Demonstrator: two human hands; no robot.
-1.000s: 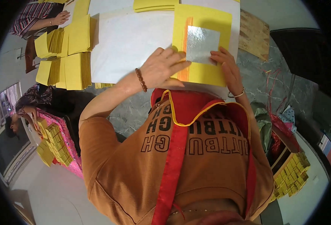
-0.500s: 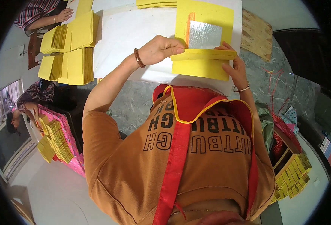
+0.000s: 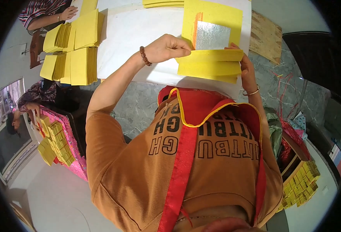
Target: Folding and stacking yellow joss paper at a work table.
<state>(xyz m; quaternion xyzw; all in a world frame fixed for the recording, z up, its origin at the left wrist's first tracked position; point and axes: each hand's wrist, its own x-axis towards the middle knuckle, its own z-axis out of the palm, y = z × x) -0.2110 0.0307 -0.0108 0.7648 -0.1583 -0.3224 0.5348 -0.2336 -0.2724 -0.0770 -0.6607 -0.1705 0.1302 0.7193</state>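
My left hand [image 3: 167, 48], with a beaded bracelet at the wrist, pinches the left end of a folded strip of yellow paper [image 3: 209, 56]. My right hand [image 3: 248, 71] grips its right end, the fingertips over the far edge and the thumb largely hidden. Below the strip, toward me, more yellow paper [image 3: 207, 70] lies in a slanting fold. Just beyond the strip rests a silver foil square [image 3: 213, 35], with an orange band [image 3: 198, 29] along its left side. Under both spreads a yellow sheet [image 3: 232, 19].
White covering [image 3: 139, 23] lies over the table. Stacks of folded yellow paper [image 3: 83, 65] stand at the left, near another person's hand [image 3: 68, 13]. More yellow sheets [image 3: 162, 3] lie at the far edge. Yellow bundles [image 3: 60, 143] fill a pink-lined container at left; others [image 3: 301, 183] sit lower right.
The paper below the folded strip has creased into a wider slanting fold. My right thumb has moved from the front of the paper to nearer its right edge. My left hand keeps its pinch.
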